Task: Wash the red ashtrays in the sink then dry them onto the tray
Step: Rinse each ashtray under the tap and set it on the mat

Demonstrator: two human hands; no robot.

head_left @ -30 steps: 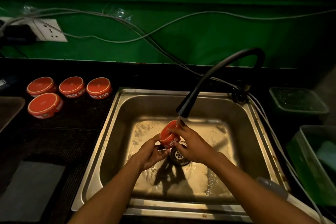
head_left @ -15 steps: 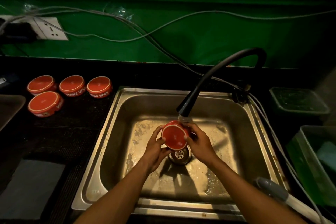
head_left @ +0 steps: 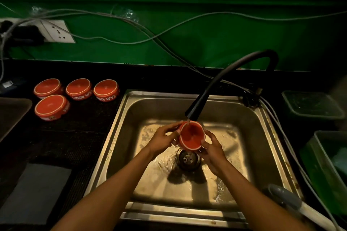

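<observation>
While four round red ashtrays [head_left: 78, 92] sit on the black worktop [head_left: 90, 124], a fifth red ashtray [head_left: 191, 138] is gripped between left hand [head_left: 163, 139] and right hand [head_left: 213, 151], under the black tap [head_left: 195, 110].

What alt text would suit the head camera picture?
Both hands, left hand and right hand, hold a red ashtray under the running black tap above a steel sink. Four more ashtrays wait on the left counter.
</observation>
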